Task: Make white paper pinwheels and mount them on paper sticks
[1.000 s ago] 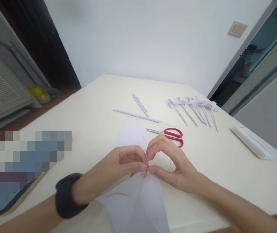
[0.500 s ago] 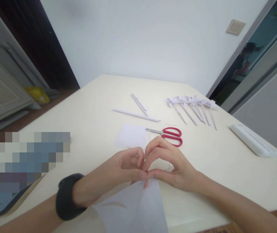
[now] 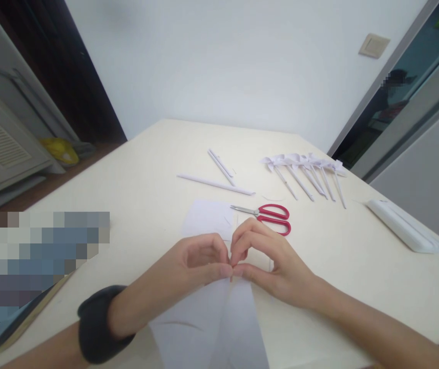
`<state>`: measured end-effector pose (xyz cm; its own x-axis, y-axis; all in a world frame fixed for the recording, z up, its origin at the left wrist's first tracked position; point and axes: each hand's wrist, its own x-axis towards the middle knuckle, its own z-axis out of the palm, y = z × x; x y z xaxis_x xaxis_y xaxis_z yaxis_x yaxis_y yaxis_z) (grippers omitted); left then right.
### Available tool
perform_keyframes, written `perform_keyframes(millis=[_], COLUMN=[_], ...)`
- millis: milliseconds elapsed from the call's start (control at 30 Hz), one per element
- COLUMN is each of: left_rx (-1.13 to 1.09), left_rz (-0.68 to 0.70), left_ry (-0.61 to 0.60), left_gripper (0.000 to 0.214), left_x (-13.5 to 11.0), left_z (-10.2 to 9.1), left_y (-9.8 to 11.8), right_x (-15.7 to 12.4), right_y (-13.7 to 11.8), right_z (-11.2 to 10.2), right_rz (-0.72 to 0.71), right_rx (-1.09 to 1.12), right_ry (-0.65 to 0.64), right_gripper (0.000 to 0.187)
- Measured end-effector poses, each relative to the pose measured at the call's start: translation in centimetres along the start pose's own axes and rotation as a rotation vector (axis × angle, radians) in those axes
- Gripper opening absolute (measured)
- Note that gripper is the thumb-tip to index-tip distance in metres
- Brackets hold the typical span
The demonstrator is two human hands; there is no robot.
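Both hands meet at the near middle of the table, thumbs and fingertips pinched together at the top edge of a sheet of white paper (image 3: 211, 323). My left hand (image 3: 200, 259), with a black band (image 3: 100, 323) on its wrist, is closed on that edge. From the other side my right hand (image 3: 267, 259) is closed at the same spot. The sheet hangs towards me and shows a curved slit or crease. Just beyond the hands lie red-handled scissors (image 3: 259, 210), blades pointing left, and a flat square of white paper (image 3: 206, 219). The exact point of the grip is hidden by fingers.
Rolled white paper sticks (image 3: 215, 184) lie farther back. Several paper pinwheels (image 3: 306, 171) on sticks are lined up at the back right. A white plastic packet (image 3: 403, 225) rests near the right edge. At the left is a blurred-out object (image 3: 38, 271). A wall bounds the table's far side.
My hands have stayed pinched together on the paper's edge, with the fingertips slightly higher. The left wrist has shifted a little left and down. The table items stay in place.
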<state>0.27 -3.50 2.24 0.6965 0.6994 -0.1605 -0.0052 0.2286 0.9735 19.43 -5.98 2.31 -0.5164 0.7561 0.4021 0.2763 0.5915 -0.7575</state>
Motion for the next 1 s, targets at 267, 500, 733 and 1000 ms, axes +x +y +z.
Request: perform_keyframes(millis=[267,500,733,1000], left_rx=[0.312,0.507,0.550,0.651], left_rz=[0.091,0.179,0.208,0.175], left_ry=[0.106,0.159,0.195,0.212], left_gripper=[0.009,0.009,0.008,0.012], left_x=[-0.5,-0.5,-0.6,-0.9], left_z=[0.0,0.1,0.5,0.8], left_y=[0.4,0.7,1.0,1.8], right_x=[0.2,0.2,0.3,0.2], right_y=[-0.1,-0.3,-0.4,-0.1], right_z=[-0.3,-0.5,-0.7,-0.2], right_rz=[0.035,0.037,0.054,0.060], right_rx=[-0.060,-0.043,0.022,-0.002], right_ry=[0.030,0.036,0.008,0.038], right_gripper=[0.007,0.007,0.006,0.004])
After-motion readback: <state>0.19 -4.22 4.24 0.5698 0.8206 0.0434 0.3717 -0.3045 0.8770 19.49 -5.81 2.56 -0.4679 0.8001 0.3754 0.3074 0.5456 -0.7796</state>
